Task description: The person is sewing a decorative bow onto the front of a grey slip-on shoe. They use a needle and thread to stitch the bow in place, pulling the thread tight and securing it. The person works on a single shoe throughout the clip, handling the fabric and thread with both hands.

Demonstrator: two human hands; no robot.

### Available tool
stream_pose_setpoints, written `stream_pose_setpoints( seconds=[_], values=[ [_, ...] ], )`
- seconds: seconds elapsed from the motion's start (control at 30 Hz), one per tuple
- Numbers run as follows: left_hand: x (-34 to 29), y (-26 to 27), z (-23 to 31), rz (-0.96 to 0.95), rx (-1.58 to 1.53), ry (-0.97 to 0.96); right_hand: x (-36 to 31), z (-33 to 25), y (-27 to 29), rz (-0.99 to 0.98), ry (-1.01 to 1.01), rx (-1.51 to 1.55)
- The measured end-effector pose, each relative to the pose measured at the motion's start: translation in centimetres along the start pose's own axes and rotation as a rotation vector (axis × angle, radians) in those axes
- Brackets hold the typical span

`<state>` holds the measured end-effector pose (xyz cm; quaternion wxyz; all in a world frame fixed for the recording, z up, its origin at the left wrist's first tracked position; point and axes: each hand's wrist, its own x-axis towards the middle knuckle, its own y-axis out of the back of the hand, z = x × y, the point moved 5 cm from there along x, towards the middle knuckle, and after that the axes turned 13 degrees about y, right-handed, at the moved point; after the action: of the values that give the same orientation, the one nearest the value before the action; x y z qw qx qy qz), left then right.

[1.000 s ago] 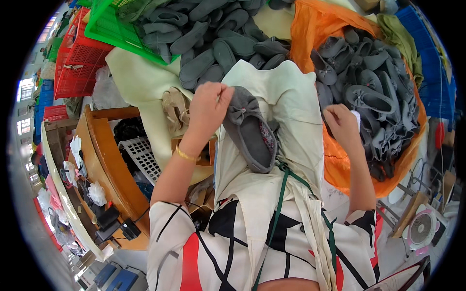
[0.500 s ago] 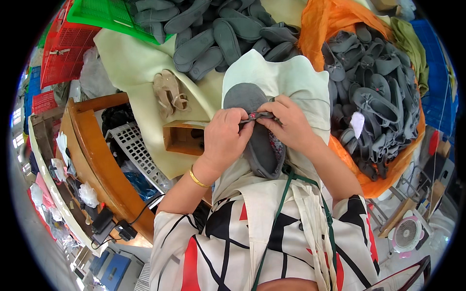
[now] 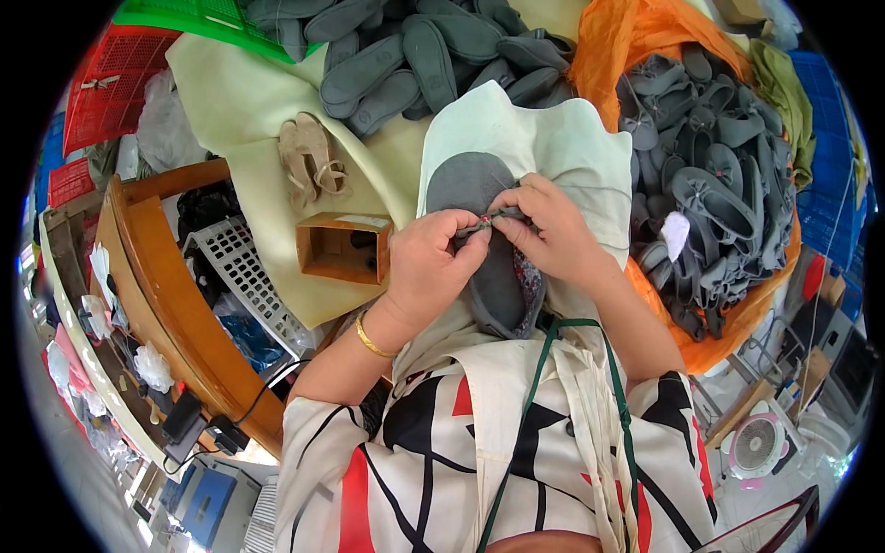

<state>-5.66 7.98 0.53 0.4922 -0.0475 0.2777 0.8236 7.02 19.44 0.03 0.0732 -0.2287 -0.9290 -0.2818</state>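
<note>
A grey cloth shoe (image 3: 468,182) with a patterned lining lies sole down across my lap, on a white cloth (image 3: 585,138). At its middle is a small dark grey bow (image 3: 486,222) with a reddish centre. My left hand (image 3: 431,256) pinches the bow's left side between thumb and fingers. From the other side, my right hand (image 3: 548,229) is closed on the bow's right end. The fingertips of both hands nearly meet and cover much of the bow. Whether a needle or thread is between them is too small to see.
Grey shoes (image 3: 728,198) fill an orange sack (image 3: 599,55) on the right. More grey shoes (image 3: 429,64) are heaped at the far side. Left of me are a small open wooden box (image 3: 346,219), beige sandals (image 3: 309,157), a white perforated basket (image 3: 249,276) and a wooden table (image 3: 184,295).
My fingertips have drawn closer together over the bow, and less of it shows. The whole view has shifted slightly. The shoe stays on my lap.
</note>
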Motion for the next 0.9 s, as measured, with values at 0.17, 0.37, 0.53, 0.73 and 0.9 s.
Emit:
stream_pose_setpoints(
  seconds=[0.17,0.37,0.53,0.73,0.9],
  values=[
    [0.3,-0.1,-0.8,-0.077,-0.086,0.107,0.5,0.3,0.1,-0.081,-0.027,-0.030],
    [1.5,0.6,-0.7,-0.183,-0.080,0.222,-0.1,-1.4,0.9,-0.167,-0.238,-0.089],
    [2.3,0.1,-1.2,-0.321,-0.372,0.463,-1.4,-2.5,1.7,-0.118,-0.097,-0.357],
    [2.5,0.2,-1.5,-0.332,-0.521,0.557,-1.3,-0.6,4.9,0.319,-0.110,-0.392],
    [2.9,0.1,-1.9,-0.299,-0.502,0.521,0.5,-1.6,1.5,0.885,-0.229,0.792]
  ],
)
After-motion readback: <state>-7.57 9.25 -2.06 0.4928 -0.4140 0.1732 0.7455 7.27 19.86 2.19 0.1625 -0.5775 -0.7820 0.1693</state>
